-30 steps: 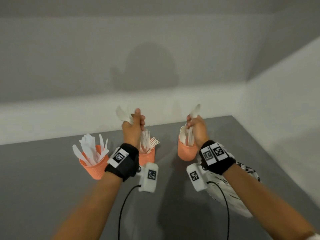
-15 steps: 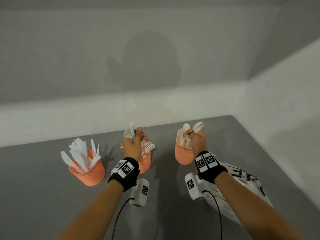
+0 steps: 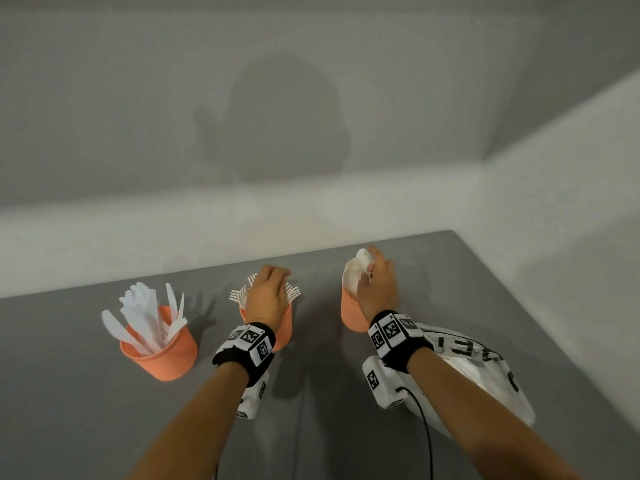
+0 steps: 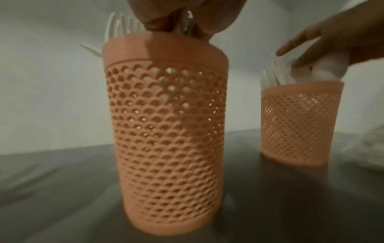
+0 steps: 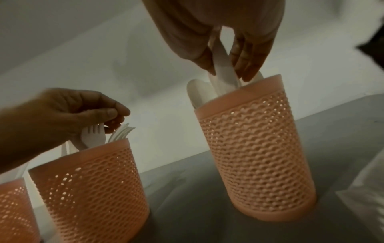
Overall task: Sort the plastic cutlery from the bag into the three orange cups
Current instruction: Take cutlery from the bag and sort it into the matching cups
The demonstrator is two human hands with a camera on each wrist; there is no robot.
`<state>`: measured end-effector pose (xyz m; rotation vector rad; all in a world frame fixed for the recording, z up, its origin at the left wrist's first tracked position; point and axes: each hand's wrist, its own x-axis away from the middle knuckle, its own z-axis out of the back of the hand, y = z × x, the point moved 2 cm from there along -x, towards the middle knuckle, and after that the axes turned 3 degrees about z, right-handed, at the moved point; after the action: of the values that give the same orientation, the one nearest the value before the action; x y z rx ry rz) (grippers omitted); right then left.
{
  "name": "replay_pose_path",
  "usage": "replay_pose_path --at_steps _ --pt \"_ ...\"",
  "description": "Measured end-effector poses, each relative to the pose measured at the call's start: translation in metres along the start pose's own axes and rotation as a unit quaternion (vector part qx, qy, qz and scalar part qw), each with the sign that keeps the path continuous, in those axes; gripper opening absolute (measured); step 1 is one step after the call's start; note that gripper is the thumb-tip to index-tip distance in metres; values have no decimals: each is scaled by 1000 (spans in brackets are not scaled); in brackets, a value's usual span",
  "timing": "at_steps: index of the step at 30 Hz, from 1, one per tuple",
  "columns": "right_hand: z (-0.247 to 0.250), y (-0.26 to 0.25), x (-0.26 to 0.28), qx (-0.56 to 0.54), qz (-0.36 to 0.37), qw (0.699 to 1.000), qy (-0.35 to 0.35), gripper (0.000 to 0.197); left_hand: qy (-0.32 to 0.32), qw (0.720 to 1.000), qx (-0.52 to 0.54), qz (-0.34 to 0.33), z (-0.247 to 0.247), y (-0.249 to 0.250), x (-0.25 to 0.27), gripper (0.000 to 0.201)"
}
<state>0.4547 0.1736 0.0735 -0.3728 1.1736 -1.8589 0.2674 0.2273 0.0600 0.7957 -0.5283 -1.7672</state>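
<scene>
- Head cam: three orange cups in a row toward the back edge of the grey desk (image 3: 346, 427). The left cup (image 3: 162, 351) is stuffed with white knives (image 3: 145, 313) and nobody's touching it.
- The left hand (image 3: 266, 299) sits right on top of the middle cup (image 3: 282, 327), with forks (image 3: 239, 294) fanning out on both sides of it. Can't see the fingers from up here, they're tucked under the hand.
- The right hand (image 3: 377, 289) is over the right cup (image 3: 351, 313), which is nearest the desk's back right corner; spoons (image 3: 355, 275) stick up on the hand's left side. The plastic bag (image 3: 485, 368) lies flat under the right forearm, toward the right edge.
- Left wrist cam: pretty blurry, middle cup (image 4: 166, 131) fills the frame, left hand (image 4: 182, 14) bunched just above the rim with something pale between the fingers. The right hand (image 4: 336, 37) is visible over the right cup (image 4: 299, 125), fingers stretched out.
- Right wrist cam: clearest one. The right hand (image 5: 224, 37) has fingers (image 5: 249, 65) pointing straight down, and one spoon (image 5: 223, 70) sits between thumb and fingers with its lower end already inside the right cup (image 5: 257, 148). Light pinch, nothing wrapped around it.
- Same view, the left hand (image 5: 62, 115) has curled fingers pinching the top of a fork (image 5: 93, 138), tines up against the fingertips, handle down in the middle cup (image 5: 91, 189).
</scene>
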Motion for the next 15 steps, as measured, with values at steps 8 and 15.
replay_pose_path --at_steps 8,15 --pt "-23 1 -2 346 129 922 -117 52 -29 950 -301 -74 -4 -6 -1 45" --pt "-23 -7 -13 414 38 886 -204 71 -93 942 -320 45 1 -10 -2 76"
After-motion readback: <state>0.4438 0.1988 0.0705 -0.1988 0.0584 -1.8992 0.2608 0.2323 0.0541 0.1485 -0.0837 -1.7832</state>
